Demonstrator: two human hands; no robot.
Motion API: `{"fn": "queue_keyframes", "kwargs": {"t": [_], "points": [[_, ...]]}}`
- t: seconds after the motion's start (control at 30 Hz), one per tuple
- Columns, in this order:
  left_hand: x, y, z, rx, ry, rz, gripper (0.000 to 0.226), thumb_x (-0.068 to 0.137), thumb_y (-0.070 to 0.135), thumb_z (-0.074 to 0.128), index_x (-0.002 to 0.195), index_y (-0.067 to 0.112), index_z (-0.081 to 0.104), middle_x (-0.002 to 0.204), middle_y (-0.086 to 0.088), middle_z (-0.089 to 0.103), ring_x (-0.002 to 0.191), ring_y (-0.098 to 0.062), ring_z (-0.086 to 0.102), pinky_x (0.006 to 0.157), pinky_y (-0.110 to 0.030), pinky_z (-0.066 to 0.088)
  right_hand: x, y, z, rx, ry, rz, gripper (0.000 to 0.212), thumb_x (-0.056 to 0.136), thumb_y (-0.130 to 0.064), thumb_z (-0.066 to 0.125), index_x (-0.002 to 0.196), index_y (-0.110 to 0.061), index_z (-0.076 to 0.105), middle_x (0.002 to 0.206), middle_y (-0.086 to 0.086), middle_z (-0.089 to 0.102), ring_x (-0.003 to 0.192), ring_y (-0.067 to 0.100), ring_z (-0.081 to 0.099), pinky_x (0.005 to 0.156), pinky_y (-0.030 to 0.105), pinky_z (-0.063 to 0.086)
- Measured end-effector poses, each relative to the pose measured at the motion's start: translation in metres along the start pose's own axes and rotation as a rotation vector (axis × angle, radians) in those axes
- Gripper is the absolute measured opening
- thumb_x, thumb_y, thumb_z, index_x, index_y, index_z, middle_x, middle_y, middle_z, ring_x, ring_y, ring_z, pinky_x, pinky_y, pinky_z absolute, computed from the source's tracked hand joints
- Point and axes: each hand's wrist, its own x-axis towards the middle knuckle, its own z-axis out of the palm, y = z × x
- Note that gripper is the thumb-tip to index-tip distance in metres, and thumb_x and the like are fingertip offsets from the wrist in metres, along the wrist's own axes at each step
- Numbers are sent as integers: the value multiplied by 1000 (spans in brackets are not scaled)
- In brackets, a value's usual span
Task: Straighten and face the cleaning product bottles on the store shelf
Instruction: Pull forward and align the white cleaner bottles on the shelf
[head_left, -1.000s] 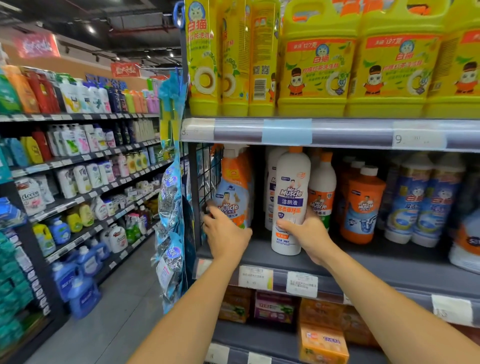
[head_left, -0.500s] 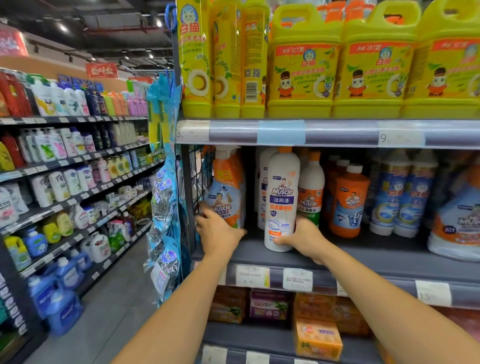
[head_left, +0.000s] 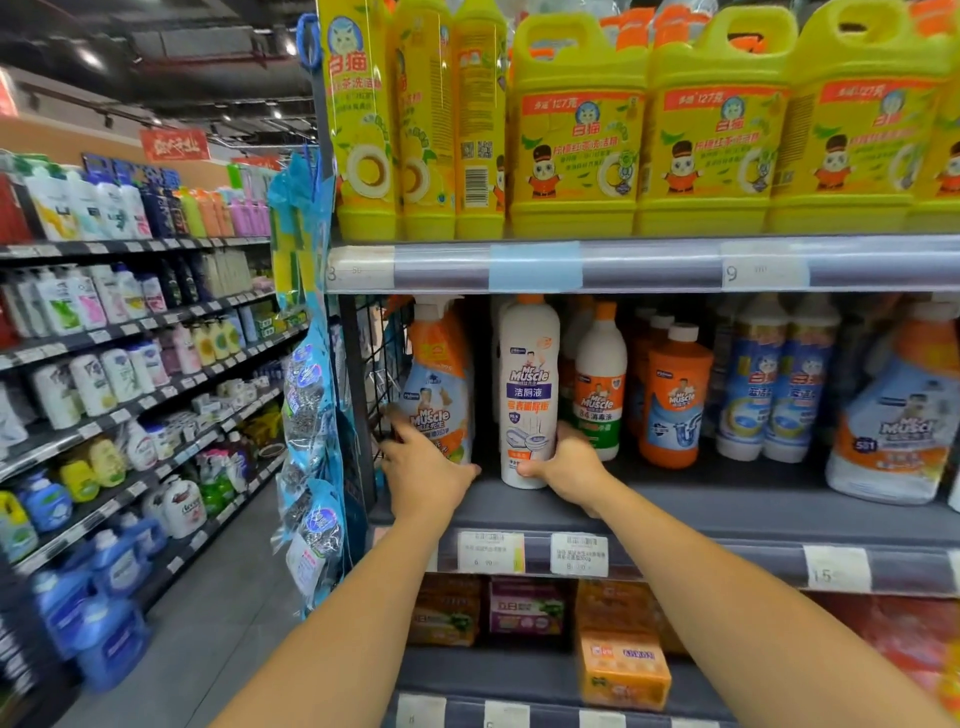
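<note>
A tall white Mr Muscle bottle (head_left: 529, 384) stands upright on the grey middle shelf (head_left: 701, 506), label facing me. My right hand (head_left: 566, 465) wraps around its base. To its left stands an orange and white Mr Muscle spray bottle (head_left: 439, 384); my left hand (head_left: 423, 462) grips its lower part. Further right are a white bottle with a green band (head_left: 600, 384), an orange drain-cleaner bottle (head_left: 674, 395) and blue-labelled bottles (head_left: 774, 384).
Yellow dish-soap jugs (head_left: 576, 130) fill the shelf above. A large Mr Muscle refill bottle (head_left: 893, 415) stands at the right. Soap boxes (head_left: 623, 670) lie on the lower shelf. Hanging scrubber packs (head_left: 309, 415) mark the shelf's left end, beside an aisle with more shelving (head_left: 130, 332).
The white bottle has come down from a slightly raised, forward position and now stands on the shelf, further back. My left hand stays at the spray bottle.
</note>
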Motion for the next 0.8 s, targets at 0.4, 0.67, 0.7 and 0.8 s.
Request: {"fn": "queue_keyframes", "kwargs": {"t": [0.4,0.67,0.7,0.8], "points": [[0,6,-3,-2,-44,8,142,46,41,93,146,20,-5,133,-31,37,125,-49,41,101,-53,42,5,-11,4,-80,-33,85,53,72,-10,79,117,-8,51,125,12,60,116,27,55,88,26,40],[-21,15,-24,41,-191,-142,119,58,41,89,141,6,12,143,-27,30,129,-43,40,102,-47,40,-19,-11,-27,-358,-166,98,66,77,-27,75,131,-6,43,133,12,53,119,27,52,92,29,43],[-27,18,-25,117,-191,-150,112,59,44,87,139,5,19,142,-26,30,128,-42,39,102,-47,40,-25,-13,-35,-409,-204,64,66,77,-29,75,131,-7,44,132,10,54,118,25,53,88,26,42],[-60,34,-26,309,-115,-129,80,67,46,76,127,11,38,136,-20,36,123,-39,41,97,-48,42,-50,-18,-70,-629,-299,-87,59,81,-37,68,131,-12,47,130,9,54,114,25,54,91,32,45]]}}
